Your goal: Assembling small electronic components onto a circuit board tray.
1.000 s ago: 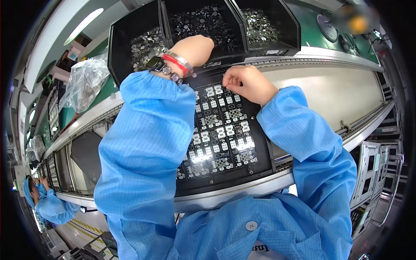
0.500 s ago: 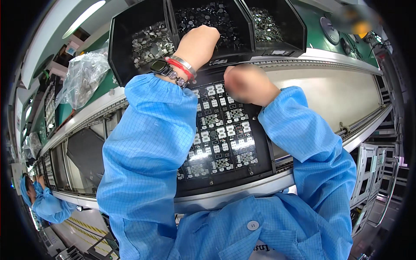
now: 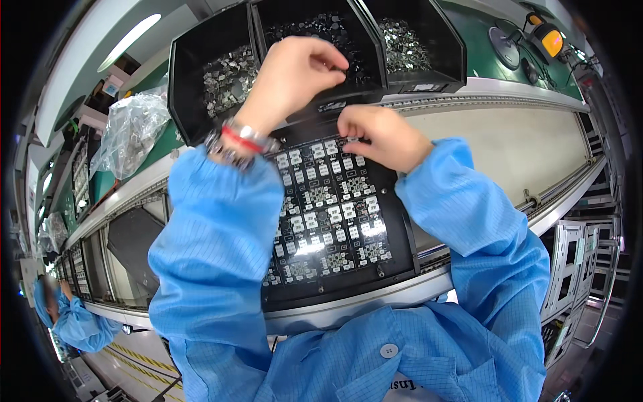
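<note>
My left hand (image 3: pixel 291 77) is over the front of the middle black bin (image 3: pixel 315 104), thumb and fingertips closed together in a pinch. That bin holds small dark round components (image 3: pixel 305 27); whether one is between my fingertips is too small to make out. My right hand (image 3: pixel 385 137) hovers at the far right corner of a circuit board panel (image 3: pixel 328 221), fingers curled toward the thumb. What those fingers hold, if anything, is hidden. The panel carries rows of white and silvery parts and lies in a black carrier tray (image 3: pixel 335 291) below my hands.
The left bin (image 3: pixel 187 74) holds silvery metal parts; the right bin (image 3: pixel 452 40) holds small shiny ones. A conveyor rail (image 3: pixel 482 100) runs behind the carrier. A clear plastic bag (image 3: pixel 130 127) lies at left, a yellow-black scanner (image 3: pixel 549 40) at far right. Another person (image 3: pixel 77 321) works at far left.
My left hand has drawn back slightly left and nearer, and its fingers now show. My right hand stays near the panel's far corner. The panel and bins sit slightly further left in view.
</note>
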A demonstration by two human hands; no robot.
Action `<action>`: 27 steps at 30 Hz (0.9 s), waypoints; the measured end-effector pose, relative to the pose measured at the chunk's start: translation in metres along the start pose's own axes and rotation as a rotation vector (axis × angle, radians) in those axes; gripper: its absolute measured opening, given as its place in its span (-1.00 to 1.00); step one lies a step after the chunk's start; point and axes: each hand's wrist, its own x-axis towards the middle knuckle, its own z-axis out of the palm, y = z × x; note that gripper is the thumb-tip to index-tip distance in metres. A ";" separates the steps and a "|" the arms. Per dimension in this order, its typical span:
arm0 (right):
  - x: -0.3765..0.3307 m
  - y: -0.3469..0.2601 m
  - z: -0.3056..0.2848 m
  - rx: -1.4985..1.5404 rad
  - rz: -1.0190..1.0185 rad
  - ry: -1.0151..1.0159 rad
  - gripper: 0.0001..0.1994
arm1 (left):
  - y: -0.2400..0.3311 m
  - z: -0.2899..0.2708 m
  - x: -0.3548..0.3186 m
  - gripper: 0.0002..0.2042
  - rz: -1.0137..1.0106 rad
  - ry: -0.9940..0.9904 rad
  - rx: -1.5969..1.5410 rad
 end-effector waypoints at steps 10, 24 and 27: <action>0.061 0.172 -0.084 -0.501 0.822 -0.107 -0.49 | 0.022 -0.001 -0.067 -0.84 -0.145 -0.059 -0.251; 0.060 0.124 -0.079 -0.433 0.517 -0.195 -0.74 | 0.001 0.030 -0.076 -0.84 -0.206 -0.230 -0.164; 0.054 0.110 -0.087 -0.591 0.419 -0.140 -0.81 | -0.006 0.037 -0.075 -0.83 -0.098 -0.174 -0.004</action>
